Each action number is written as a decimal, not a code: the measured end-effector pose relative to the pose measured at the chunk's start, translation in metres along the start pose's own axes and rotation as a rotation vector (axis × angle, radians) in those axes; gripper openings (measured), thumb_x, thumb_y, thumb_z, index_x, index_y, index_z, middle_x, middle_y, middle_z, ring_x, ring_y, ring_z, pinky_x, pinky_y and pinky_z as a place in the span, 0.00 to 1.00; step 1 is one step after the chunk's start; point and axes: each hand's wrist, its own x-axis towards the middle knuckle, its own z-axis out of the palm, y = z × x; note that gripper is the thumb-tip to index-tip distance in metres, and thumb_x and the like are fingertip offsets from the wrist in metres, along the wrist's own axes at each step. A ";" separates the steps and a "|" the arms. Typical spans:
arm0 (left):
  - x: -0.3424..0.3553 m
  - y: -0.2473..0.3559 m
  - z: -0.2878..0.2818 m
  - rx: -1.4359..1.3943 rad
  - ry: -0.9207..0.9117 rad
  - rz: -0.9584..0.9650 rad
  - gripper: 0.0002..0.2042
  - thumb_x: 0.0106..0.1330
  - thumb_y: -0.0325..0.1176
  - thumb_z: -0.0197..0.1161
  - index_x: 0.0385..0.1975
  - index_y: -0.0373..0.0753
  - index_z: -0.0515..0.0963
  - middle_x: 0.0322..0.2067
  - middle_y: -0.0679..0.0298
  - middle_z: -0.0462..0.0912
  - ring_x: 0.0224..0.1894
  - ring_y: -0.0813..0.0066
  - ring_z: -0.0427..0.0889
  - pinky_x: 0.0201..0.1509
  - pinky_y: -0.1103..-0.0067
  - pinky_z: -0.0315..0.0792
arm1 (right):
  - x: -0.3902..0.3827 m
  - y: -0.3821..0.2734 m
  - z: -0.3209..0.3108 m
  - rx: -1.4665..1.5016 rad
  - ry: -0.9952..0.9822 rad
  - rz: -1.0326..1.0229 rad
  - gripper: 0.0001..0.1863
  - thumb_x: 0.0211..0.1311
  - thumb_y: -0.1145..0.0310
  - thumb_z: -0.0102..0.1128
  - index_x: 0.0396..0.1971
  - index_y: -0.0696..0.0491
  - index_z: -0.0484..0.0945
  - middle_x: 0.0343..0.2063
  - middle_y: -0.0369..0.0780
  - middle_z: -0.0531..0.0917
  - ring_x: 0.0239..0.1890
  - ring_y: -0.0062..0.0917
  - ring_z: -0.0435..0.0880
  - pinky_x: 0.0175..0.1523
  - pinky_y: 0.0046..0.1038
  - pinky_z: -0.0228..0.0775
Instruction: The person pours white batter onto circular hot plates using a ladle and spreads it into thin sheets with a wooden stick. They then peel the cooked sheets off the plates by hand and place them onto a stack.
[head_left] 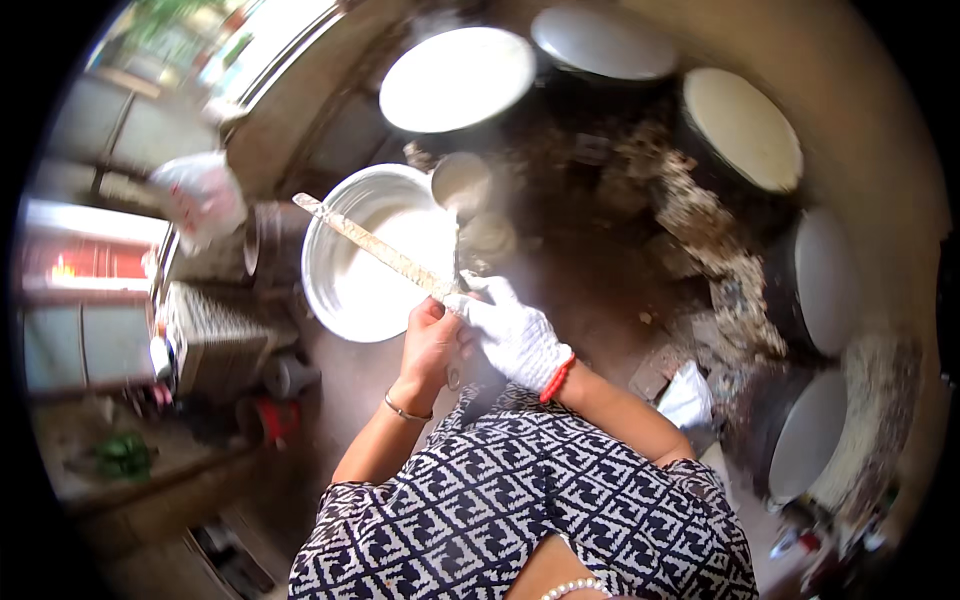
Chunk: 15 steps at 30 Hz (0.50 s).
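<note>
Nothing legible from our side: 0 readable texts, labels, brands, numbers or signs. We see reddish marks on 1 white plastic bag (203,203), too blurred to tell whether they're print.

Can't see near end of flat stick (370,243), lost between left hand (428,345) and gloved right hand (512,335); can't tell either grip. Can't trace any link from round vessel (462,185), just ahead, to gloved right hand. Can't read contents (365,290) of white bucket (316,265) ahead of left hand, washed out. Can't sort clutter (815,542) far right of hands, too blurred. Can't see all of necklace (572,587) behind hands, cut by lower edge.
</note>
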 end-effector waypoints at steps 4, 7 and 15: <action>0.016 0.022 -0.053 0.063 0.043 -0.067 0.09 0.72 0.37 0.56 0.36 0.37 0.75 0.17 0.74 0.68 0.15 0.88 0.63 0.15 0.87 0.60 | 0.025 0.019 0.054 -0.037 0.007 0.069 0.14 0.60 0.73 0.57 0.46 0.48 0.79 0.40 0.43 0.76 0.28 0.38 0.82 0.35 0.36 0.78; 0.076 -0.032 -0.144 0.200 0.198 -0.046 0.09 0.69 0.33 0.57 0.34 0.32 0.73 0.17 0.68 0.73 0.17 0.76 0.71 0.20 0.79 0.67 | 0.035 0.075 0.096 0.097 0.065 0.149 0.15 0.56 0.79 0.59 0.44 0.53 0.78 0.37 0.45 0.76 0.35 0.38 0.80 0.41 0.32 0.75; 0.203 -0.178 -0.326 1.302 0.370 0.036 0.08 0.68 0.29 0.50 0.35 0.28 0.70 0.27 0.41 0.78 0.33 0.40 0.79 0.36 0.57 0.74 | 0.051 0.187 0.181 -0.168 -0.410 0.447 0.17 0.58 0.75 0.56 0.49 0.54 0.76 0.36 0.49 0.76 0.41 0.42 0.76 0.47 0.36 0.71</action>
